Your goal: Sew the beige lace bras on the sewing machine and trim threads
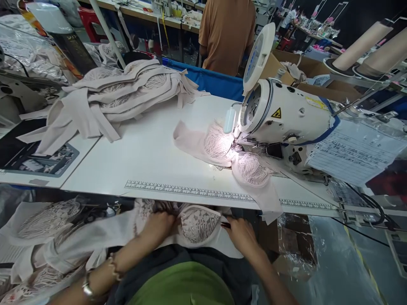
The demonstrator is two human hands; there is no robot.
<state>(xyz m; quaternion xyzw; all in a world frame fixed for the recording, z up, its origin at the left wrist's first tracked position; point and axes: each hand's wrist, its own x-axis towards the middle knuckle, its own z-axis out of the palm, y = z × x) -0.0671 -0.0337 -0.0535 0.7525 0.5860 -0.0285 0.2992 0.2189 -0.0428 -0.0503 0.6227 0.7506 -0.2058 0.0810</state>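
A pale pink lace bra (197, 226) lies in my lap below the table's front edge. My left hand (159, 226) rests on its middle with fingers curled into the fabric. My right hand (241, 233) pinches the bra's right edge beside a small dark tool; I cannot make out which of the two the fingers grip. A second lace bra (229, 154) lies on the white table (146, 156) under the needle of the white sewing machine (286, 118), lit by its lamp.
A pile of beige bras and straps (117, 95) sits at the table's back left. More lace pieces (47, 224) lie at my lower left. A printed ruler (190, 191) runs along the table front. A person in a brown shirt (225, 29) stands behind. Thread cones (362, 44) stand at right.
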